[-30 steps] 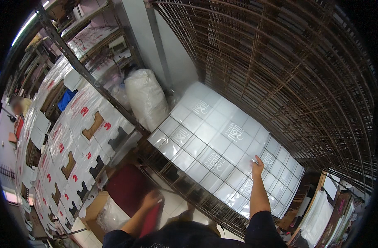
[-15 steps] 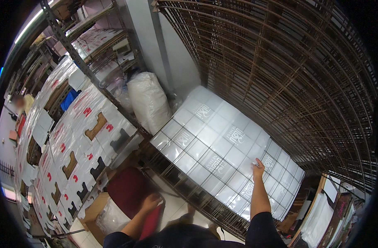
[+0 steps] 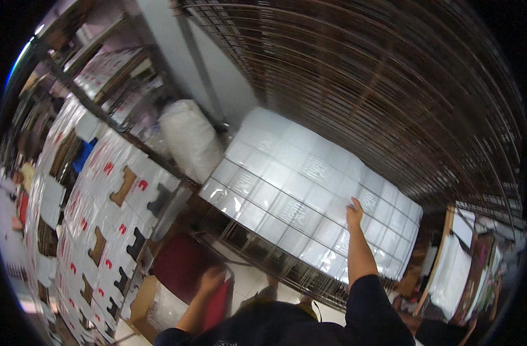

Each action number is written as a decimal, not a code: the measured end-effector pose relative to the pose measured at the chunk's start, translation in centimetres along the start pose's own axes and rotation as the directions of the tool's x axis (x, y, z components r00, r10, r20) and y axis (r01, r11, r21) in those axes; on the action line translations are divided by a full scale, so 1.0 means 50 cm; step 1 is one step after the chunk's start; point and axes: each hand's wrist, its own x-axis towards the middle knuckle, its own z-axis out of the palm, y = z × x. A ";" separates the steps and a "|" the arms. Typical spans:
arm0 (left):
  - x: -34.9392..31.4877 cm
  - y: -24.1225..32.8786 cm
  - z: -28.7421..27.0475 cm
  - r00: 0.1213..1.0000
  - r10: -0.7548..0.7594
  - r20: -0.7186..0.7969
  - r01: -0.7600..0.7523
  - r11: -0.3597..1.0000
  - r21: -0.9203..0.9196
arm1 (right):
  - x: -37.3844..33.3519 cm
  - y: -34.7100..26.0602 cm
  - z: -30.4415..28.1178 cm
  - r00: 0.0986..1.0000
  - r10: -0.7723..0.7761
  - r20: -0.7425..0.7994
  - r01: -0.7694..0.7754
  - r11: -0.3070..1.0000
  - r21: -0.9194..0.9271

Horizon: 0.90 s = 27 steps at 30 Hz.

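Note:
Glossy, translucent white plastic sheets with pale printing cover a wire drying rack ahead of me. The rack's grid shows across them. Over the right part of the sheets is my right hand, arm stretched out, index finger and thumb apart. Whether its fingertips touch the plastic is unclear. My left hand is low, over the seat of a dark red chair. Its fingers are curled, with a small pale bit at the fingertips, too blurred to name.
Tall wire racks rise beyond the sheets. On the left, shelving holds wrapped stacks of white and red printed cut-outs. A full white sack stands by the wall. An open carton sits beside the chair. White sheets lie stacked at right.
The whole view has shifted and blurred with head movement. My right hand is still over the sheets, its fingers slightly more raised. My left hand remains curled by the chair.

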 end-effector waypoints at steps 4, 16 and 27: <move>-0.006 0.011 0.010 0.999 0.011 0.034 -0.009 0.998 -0.066 | -0.053 -0.031 -0.004 0.981 -0.119 -0.153 0.110 0.992 -0.067; 0.134 -0.062 0.051 0.824 0.555 0.112 -0.512 0.646 0.566 | -0.502 -0.008 -0.322 0.994 -0.109 -0.025 0.066 0.758 -0.649; 0.371 -0.169 0.147 0.888 0.354 0.292 -0.459 0.688 0.562 | -0.860 0.172 -0.678 0.775 0.396 -0.492 -0.628 0.575 -0.525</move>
